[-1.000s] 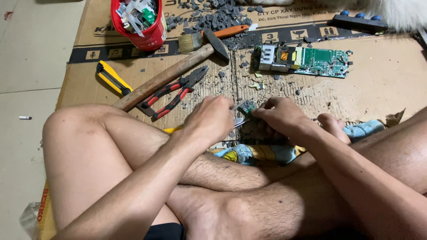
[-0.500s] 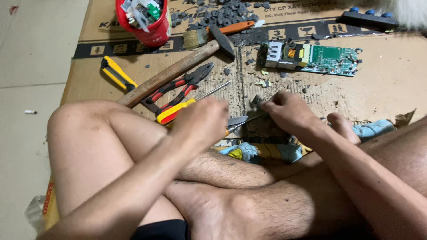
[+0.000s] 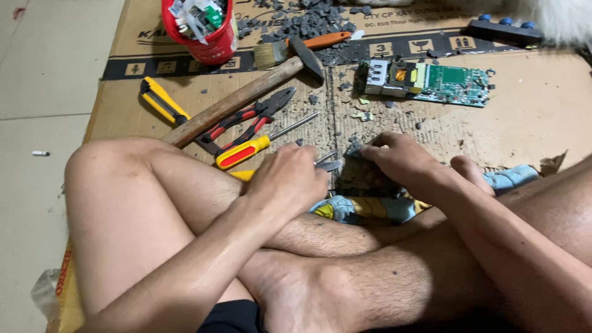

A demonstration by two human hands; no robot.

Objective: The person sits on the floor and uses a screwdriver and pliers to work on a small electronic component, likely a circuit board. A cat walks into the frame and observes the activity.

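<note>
Far left of the frame: pale tiled floor (image 3: 37, 92). A flattened brown cardboard sheet (image 3: 542, 111) covers the rest.

Upper left: red plastic bucket (image 3: 216, 37) full of salvaged parts. Below it, a yellow utility knife (image 3: 161, 102), a wooden-handled hammer (image 3: 246, 95), red-and-black pliers (image 3: 246, 120) and a red-and-yellow screwdriver (image 3: 256, 148), all lying close together.

Centre: left hand (image 3: 290, 182) is clenched around a small metal tool (image 3: 327, 163), tip pointing right. Which tool it is, hard to tell.

Just right of centre: right hand (image 3: 401, 163), fingers pinched on a small dark grey fragment (image 3: 354, 148), pressing it to the cardboard. Tool tip sits touching or just beside the piece.

Judgement: the work goes best with the fragment pinned flat, fingertips kept clear of the tip, force applied in short controlled pushes away from the legs.

Upper centre: heap of grey broken chips (image 3: 308, 21). Upper right: green circuit board (image 3: 456, 83) with a transformer, well apart from both hands.
</note>
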